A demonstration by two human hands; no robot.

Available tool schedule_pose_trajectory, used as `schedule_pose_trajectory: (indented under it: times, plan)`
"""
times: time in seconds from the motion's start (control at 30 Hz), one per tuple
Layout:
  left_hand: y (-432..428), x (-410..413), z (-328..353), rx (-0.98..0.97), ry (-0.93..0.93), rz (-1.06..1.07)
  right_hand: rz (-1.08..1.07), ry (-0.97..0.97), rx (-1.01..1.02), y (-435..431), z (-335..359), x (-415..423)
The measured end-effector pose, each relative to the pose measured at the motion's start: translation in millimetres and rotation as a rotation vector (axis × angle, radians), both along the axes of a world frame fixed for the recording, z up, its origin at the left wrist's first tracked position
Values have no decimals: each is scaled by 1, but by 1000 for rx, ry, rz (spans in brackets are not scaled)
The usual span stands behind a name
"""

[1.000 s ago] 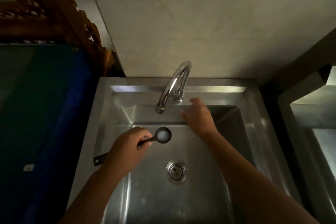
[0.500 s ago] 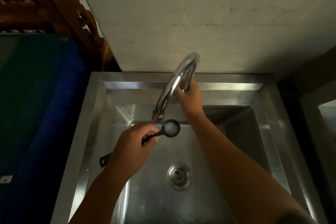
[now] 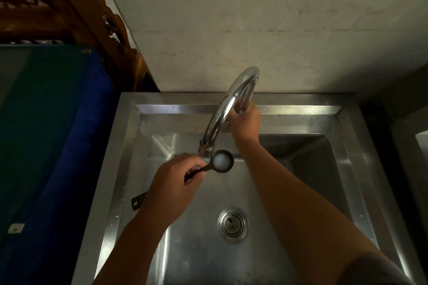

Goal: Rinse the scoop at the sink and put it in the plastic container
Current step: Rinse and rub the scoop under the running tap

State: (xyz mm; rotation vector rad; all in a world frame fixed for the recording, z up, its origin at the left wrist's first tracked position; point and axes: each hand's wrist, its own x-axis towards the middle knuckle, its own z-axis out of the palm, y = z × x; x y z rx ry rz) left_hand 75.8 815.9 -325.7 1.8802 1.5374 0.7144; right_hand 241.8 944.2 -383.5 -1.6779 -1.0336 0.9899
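Note:
A dark scoop with a pale round bowl is held by its handle in my left hand. Its bowl sits just below and right of the spout of the curved chrome tap. The handle's far end sticks out behind my wrist on the left. My right hand is wrapped around the base of the tap, at the back of the steel sink. No water stream is visible. The plastic container is not in view.
The sink's drain lies below the scoop. A blue and green surface borders the sink on the left, with carved wooden furniture behind it. A pale wall rises behind the tap. Another steel edge shows at far right.
My right hand rose from the sink's back edge to the tap base and closed on it. My left hand brought the scoop closer under the spout.

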Motion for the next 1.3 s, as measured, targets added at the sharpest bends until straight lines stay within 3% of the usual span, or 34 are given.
schedule_pose_trajectory:
  times: [0.2, 0.6, 0.83, 0.97, 1.07, 1.17, 1.3]
  plan:
    - [2, 1, -1, -5, -11, -11, -111, 39, 20, 6, -2, -5]
    - [16, 7, -8, -51, -17, 49, -137, 121, 32, 10, -5, -8]
    - [9, -1, -8, -50, 26, 31, 98, -63, -102, -7, -4, 10]
    - [6, -8, -6, -60, 20, 50, -84, 77, -109, -58, 5, 7]
    - [4, -11, -2, -66, 32, 36, 108, 303, -126, -89, 18, -2]
    - [4, -11, 1, -57, 52, 25, 457, 317, -160, -100, 22, -8]
    - [6, -13, 5, -59, 66, 1, 544, 462, -206, -98, 18, -4]
